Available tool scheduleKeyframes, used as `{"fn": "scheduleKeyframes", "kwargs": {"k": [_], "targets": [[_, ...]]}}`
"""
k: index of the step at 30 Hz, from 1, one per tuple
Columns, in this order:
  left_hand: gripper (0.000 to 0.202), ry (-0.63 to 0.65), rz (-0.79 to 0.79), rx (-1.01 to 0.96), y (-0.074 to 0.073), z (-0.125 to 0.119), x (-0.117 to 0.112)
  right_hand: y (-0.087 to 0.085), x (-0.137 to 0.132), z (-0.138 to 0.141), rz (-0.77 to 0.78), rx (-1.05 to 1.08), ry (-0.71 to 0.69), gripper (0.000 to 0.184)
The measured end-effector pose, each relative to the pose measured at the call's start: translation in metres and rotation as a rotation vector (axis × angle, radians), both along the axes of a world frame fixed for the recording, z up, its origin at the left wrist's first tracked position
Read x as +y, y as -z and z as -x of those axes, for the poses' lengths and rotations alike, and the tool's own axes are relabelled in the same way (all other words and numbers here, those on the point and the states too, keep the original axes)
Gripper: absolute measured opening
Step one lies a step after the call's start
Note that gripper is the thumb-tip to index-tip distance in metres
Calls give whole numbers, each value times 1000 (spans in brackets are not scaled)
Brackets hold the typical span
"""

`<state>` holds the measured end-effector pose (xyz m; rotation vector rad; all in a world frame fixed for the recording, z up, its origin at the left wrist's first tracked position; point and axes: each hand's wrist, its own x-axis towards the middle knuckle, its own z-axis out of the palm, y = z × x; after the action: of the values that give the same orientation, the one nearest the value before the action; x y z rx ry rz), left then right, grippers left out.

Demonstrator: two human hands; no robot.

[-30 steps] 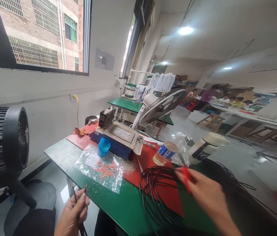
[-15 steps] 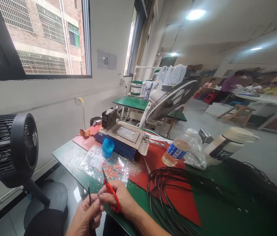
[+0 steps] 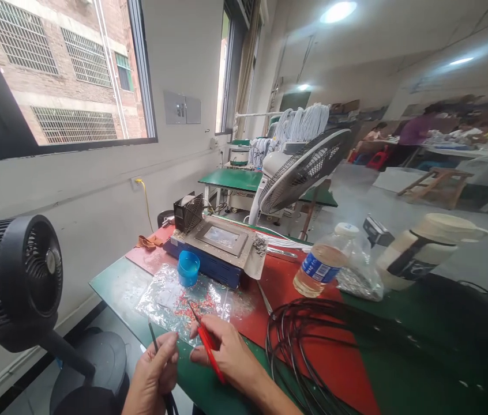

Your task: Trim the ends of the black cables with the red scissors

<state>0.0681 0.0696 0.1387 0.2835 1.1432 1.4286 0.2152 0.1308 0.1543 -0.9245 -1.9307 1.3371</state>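
My left hand [image 3: 153, 369] is closed around a black cable [image 3: 153, 334], whose end sticks up above the thumb; more of it hangs below the fist. In my right hand [image 3: 226, 351] is a pair of red-handled scissors [image 3: 210, 349], its dark pointed blades aimed up and away from me. The two hands are apart, just above the table's near edge. Beyond them a clear plastic bag [image 3: 153, 302] lies flat with small red and pale scraps [image 3: 196, 302] scattered over it. A blue plastic cup [image 3: 188, 271] stands on the bag's far part.
Behind the bag sits a blue heating unit [image 3: 209, 262] with a metal top. A coil of black cable [image 3: 296, 334] spreads over the red mat [image 3: 343, 369]. A bottle of liquid [image 3: 318, 271], a jug [image 3: 425, 251] and a fan [image 3: 23, 282] flank the table.
My hands have moved apart: the right with the scissors went slightly right, and the left stayed around the cable. The view has shifted a little.
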Motion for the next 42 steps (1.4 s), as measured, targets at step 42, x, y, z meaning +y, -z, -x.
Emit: {"fn": "scheduleKeyframes", "kwargs": {"k": [42], "targets": [[29,118,-89,145,7,-4,15,16,8,1,368,79,53,40]]}}
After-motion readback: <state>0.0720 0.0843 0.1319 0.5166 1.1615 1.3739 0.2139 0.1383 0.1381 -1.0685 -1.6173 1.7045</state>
